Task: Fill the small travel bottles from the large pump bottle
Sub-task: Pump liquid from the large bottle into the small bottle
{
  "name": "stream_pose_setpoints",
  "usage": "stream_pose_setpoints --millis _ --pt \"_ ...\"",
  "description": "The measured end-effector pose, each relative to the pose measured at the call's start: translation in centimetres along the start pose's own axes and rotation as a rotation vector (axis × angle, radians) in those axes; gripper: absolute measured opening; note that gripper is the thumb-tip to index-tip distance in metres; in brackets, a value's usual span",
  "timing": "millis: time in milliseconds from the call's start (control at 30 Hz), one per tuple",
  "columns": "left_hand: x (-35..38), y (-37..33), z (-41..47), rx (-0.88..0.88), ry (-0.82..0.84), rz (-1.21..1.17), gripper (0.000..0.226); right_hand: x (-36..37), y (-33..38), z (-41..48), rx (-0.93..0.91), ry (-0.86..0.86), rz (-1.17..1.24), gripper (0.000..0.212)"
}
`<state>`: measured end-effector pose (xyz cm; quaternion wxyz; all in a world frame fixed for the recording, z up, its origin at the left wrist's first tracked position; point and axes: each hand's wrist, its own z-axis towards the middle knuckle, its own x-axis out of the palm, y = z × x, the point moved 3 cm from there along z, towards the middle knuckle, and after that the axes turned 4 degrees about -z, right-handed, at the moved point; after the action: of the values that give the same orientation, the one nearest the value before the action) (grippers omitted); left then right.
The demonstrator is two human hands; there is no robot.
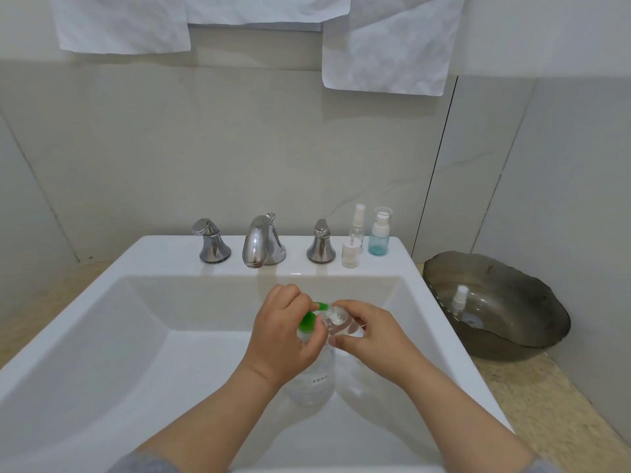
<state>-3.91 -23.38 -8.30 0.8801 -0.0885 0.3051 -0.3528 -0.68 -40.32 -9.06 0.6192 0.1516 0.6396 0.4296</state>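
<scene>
Head view: clear, green-topped pump bottle (316, 387) beside tilted clear travel bottle (338, 323).

One tiny sticker, too small to read.
A small white sticker (319, 380) sits low on the big clear plastic pump bottle with a green top (307, 394). It has little dark marks, but they cannot be made out.

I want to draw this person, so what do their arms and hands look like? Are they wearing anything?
Both are bare: the left hand and the right hand show no gloves, rings or watch. The forearms are uncovered too. Grey fabric shows only at the bottom edge of the picture, the left sleeve and the right sleeve, ending near the elbows.
</scene>
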Motion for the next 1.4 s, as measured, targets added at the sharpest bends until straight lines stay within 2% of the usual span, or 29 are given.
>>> stream_pose_setpoints --millis 367,500,1133,1400 --pt "-0.12 -0.32 -0.18 0.038 0.073 -0.020 0.019 -0.16 -0.43 0.31 -0.005 -0.031 -0.002 0.041" --pt "-0.25 -0.47 0.04 0.041 0.066 -0.037 0.022 -0.32 -0.36 0.37 -0.011 -0.052 0.013 0.045" --pt "0.15 -0.41 0.19 -0.001 -0.007 -0.035 0.023 -0.32 0.17 -0.04 -0.006 -0.006 0.002 0.032" --pt "0.03 -0.08 -0.07 -0.021 -0.008 -0.043 0.022 0.02 -0.23 0.07 0.012 0.011 -0.002 0.040"
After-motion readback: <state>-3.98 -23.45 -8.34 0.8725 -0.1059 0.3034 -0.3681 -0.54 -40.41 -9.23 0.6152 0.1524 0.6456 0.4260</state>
